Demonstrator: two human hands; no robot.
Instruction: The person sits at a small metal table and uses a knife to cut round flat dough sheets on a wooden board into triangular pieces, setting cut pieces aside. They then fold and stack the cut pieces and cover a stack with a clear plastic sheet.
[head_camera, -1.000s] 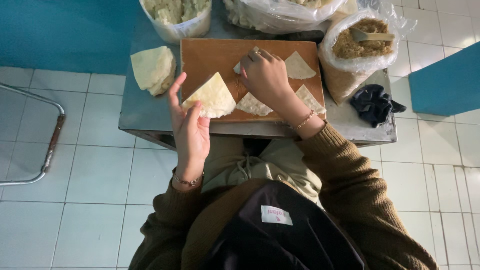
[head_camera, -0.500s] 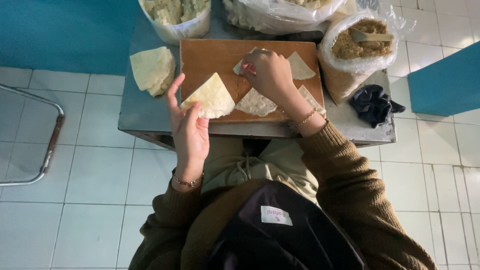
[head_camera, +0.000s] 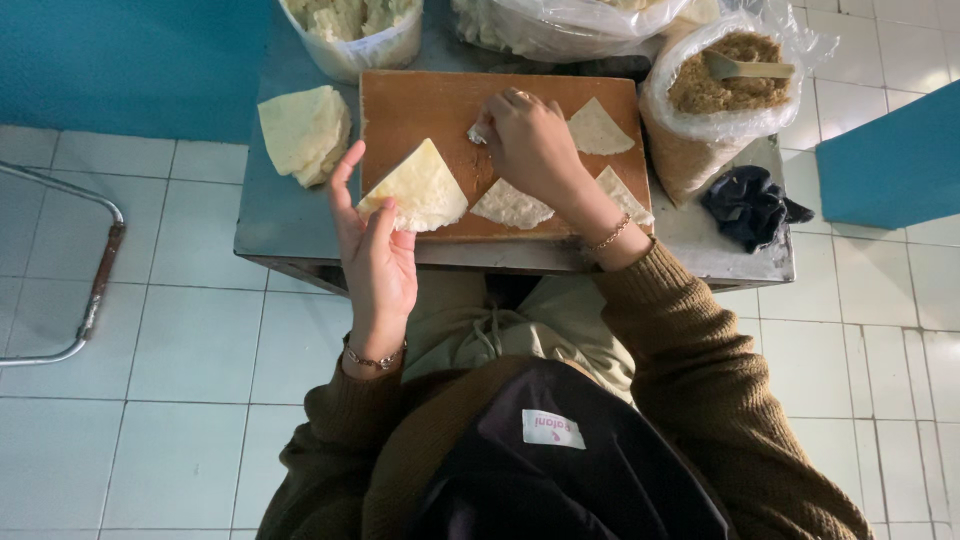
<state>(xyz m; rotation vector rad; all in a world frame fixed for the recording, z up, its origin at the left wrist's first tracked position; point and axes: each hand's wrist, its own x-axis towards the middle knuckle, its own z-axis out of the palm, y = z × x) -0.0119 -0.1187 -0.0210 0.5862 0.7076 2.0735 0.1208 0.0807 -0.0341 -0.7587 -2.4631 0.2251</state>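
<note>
Head view: wrapper (head_camera: 420, 190) between left fingers (head_camera: 385, 215).

Taking the wooden cutting board (head_camera: 430, 110) as the landmark: above its far left corner a tub of pale pieces (head_camera: 355, 25) is cut off by the top edge, as is the clear plastic bag (head_camera: 560, 25) behind its far edge. On the board, the right hand (head_camera: 530, 145) hides what its fingertips pinch; only a small pale scrap shows, too small to tell. Left of the board, a metal frame (head_camera: 85, 290) runs out past the picture's edge.
</note>
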